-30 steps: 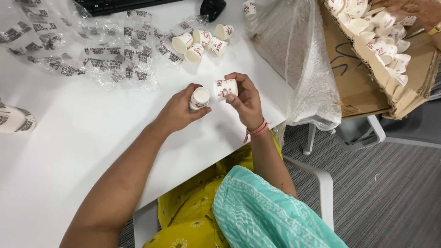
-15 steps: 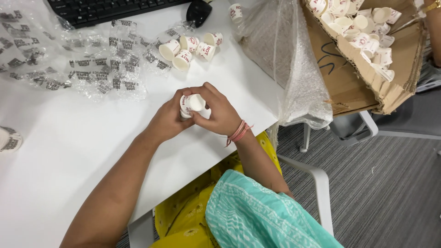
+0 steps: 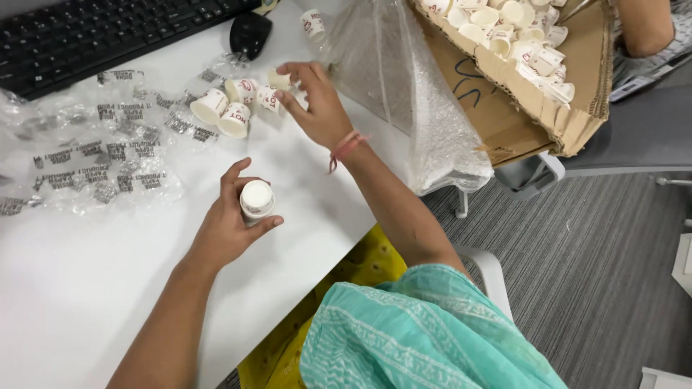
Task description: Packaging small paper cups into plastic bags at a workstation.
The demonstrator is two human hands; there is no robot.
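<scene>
Left hand: the person's left hand [image 3: 234, 223] sat just left of the frame's centre, above the white table [image 3: 79, 288], fingers and thumb wrapped around a short stack of small white paper cups [image 3: 256, 199] held with a white base facing up.

Right hand: the right hand [image 3: 317, 108] reached toward the upper middle of the frame, its fingertips pinching one small white paper cup with red print [image 3: 280, 79]; a pink and red thread band [image 3: 346, 146] circled that wrist.

Loose cups: a cluster of the same small printed paper cups [image 3: 231, 108] lay on their sides on the table just left of the right hand, touching one another; another single cup [image 3: 312, 23] lay near the top edge.

Wrappers: crumpled clear plastic wrappers with dark lettering [image 3: 94, 158] covered the left part of the table.

Desk gear: a black keyboard [image 3: 101, 36] filled the upper left corner, with a black computer mouse [image 3: 249, 32] just right of it.

Box: an open brown cardboard box [image 3: 519, 101] full of more small cups stood at the upper right, with a clear plastic bag [image 3: 418, 101] hanging between it and the table edge.

Clothing: a teal patterned garment [image 3: 425, 338] over yellow fabric showed at the bottom centre.

Other person: a bare arm [image 3: 641, 25] showed in the top right corner, behind the box.
</scene>
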